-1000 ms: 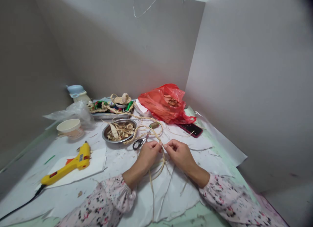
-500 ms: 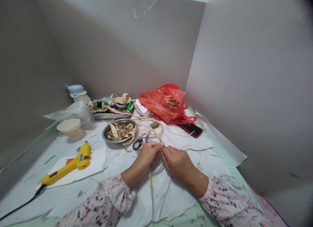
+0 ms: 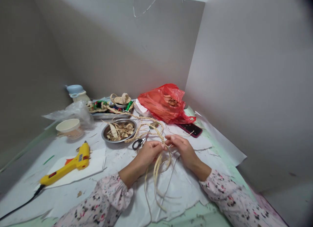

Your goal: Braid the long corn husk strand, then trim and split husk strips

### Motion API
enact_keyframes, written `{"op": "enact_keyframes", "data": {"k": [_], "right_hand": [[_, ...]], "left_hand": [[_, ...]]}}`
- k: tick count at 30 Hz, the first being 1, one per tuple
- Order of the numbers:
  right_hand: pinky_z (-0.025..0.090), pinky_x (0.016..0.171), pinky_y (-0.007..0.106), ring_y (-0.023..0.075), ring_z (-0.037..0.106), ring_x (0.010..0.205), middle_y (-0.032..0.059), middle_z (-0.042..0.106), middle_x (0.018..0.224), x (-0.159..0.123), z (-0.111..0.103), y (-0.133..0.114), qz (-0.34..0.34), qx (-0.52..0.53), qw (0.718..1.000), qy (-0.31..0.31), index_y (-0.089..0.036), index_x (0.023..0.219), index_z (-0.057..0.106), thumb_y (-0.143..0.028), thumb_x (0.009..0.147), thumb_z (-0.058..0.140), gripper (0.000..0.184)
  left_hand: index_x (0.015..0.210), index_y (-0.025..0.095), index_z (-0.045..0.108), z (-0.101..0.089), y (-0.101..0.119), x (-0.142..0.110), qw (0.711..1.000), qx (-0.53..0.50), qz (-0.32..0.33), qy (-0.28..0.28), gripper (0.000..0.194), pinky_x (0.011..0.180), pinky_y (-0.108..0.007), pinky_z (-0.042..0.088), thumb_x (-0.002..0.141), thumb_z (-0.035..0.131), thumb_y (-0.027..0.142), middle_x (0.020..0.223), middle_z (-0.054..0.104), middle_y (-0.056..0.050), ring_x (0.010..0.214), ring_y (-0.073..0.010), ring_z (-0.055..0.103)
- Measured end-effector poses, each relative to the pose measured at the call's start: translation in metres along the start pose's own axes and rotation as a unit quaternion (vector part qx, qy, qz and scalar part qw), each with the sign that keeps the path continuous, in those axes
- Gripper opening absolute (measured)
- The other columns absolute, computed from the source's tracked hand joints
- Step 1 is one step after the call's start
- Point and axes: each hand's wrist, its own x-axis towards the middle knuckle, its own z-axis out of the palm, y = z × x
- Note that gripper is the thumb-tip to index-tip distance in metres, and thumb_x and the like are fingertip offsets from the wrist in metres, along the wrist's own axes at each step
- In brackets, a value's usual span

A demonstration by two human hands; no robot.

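the left hand point(image 3: 149, 153) pinches a straw plait point(image 3: 156, 132) at its fingertips, and the right hand point(image 3: 184, 152) sits just beside it, the two nearly meeting over the strands. the fingers hide the strands at that spot, so i cannot tell whether the right hand is clamped on them or only touching. from the hands, the plait curves up and around the steel bowl point(image 3: 119, 141), which holds a tangle of straw scraps. loose pale strands point(image 3: 158, 168) hang below the hands toward the near side of the bowl. black-handled scissors point(image 3: 139, 144) lie just beside the bowl, their blades hard to make out under the plait. a red plastic bag point(image 3: 162, 105) sits beyond the bowl, partly hiding what is inside, and a yellow glue gun point(image 3: 66, 167) lies left of it, its black cord cut off by the frame.
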Motion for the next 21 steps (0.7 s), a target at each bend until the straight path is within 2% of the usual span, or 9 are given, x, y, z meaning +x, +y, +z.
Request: {"op": "enact_keyframes", "data": {"k": [3,7,9,11,14,17,21], "right_hand": [[0.043,0.071,0.028,0.0155,0.057,0.071,0.0008,0.064,0.071,-0.003,0.005,-0.002,-0.004,-0.037,0.997,-0.064,-0.016,0.085,0.069,-0.041,0.083,0.059,0.026],[0.043,0.059,0.025,0.0122,0.054,0.058,-0.0012,0.06,0.064,-0.005,0.009,-0.002,0.017,-0.054,0.996,-0.073,-0.016,0.075,0.064,-0.041,0.083,0.059,0.026],[0.037,0.047,0.023,0.0105,0.048,0.046,-0.0033,0.056,0.057,-0.006,0.01,-0.001,0.051,-0.059,0.994,-0.074,-0.017,0.078,0.063,-0.041,0.085,0.055,0.026],[0.033,0.043,0.022,0.01,0.044,0.041,-0.0052,0.053,0.051,-0.007,0.012,-0.001,0.055,-0.087,0.993,-0.058,-0.018,0.078,0.062,-0.04,0.086,0.053,0.025],[0.041,0.054,0.024,0.0122,0.052,0.053,-0.0027,0.059,0.058,-0.007,0.013,-0.002,0.004,-0.138,0.99,-0.019,-0.018,0.073,0.063,-0.035,0.084,0.055,0.022],[0.045,0.067,0.027,0.0154,0.059,0.068,0.0009,0.067,0.072,-0.007,0.013,-0.001,-0.024,-0.172,0.985,0.0,-0.017,0.074,0.064,-0.032,0.084,0.055,0.02],[0.043,0.068,0.027,0.0167,0.058,0.07,0.0016,0.066,0.073,-0.006,0.01,0.004,-0.032,-0.222,0.974,0.02,-0.018,0.077,0.063,-0.032,0.085,0.054,0.019]], "left_hand": [[0.068,0.016,0.058,0.003,0.003,-0.002,1.0,0.015,-0.001,-0.008,0.026,0.042,-0.021,0.014,0.071,0.061,0.042,0.045,0.03,0.01,0.042,-0.0062,0.018],[0.066,0.016,0.058,0.002,0.0,0.001,0.997,0.065,0.031,-0.013,0.028,0.046,-0.022,0.021,0.074,0.057,0.043,0.049,0.043,0.005,0.045,-0.0082,0.029],[0.065,0.016,0.058,0.0,-0.004,0.004,0.992,0.103,0.065,-0.021,0.03,0.051,-0.023,0.028,0.078,0.053,0.042,0.056,0.053,0.001,0.051,-0.011,0.039],[0.066,0.016,0.059,-0.002,-0.008,0.006,0.982,0.16,0.101,-0.004,0.03,0.057,-0.024,0.033,0.08,0.049,0.04,0.062,0.058,-0.001,0.058,-0.0138,0.046],[0.068,0.017,0.059,-0.003,-0.012,0.007,0.958,0.251,0.134,0.041,0.028,0.059,-0.024,0.032,0.083,0.045,0.036,0.064,0.058,0.0,0.062,-0.0151,0.048],[0.07,0.018,0.058,0.0,-0.013,0.004,0.938,0.31,0.142,0.057,0.029,0.058,-0.025,0.03,0.086,0.041,0.033,0.064,0.058,0.0,0.061,-0.0156,0.048],[0.071,0.019,0.054,0.005,-0.008,-0.002,0.923,0.351,0.14,0.069,0.027,0.06,-0.025,0.029,0.089,0.037,0.03,0.066,0.057,-0.001,0.064,-0.0162,0.05]]}}
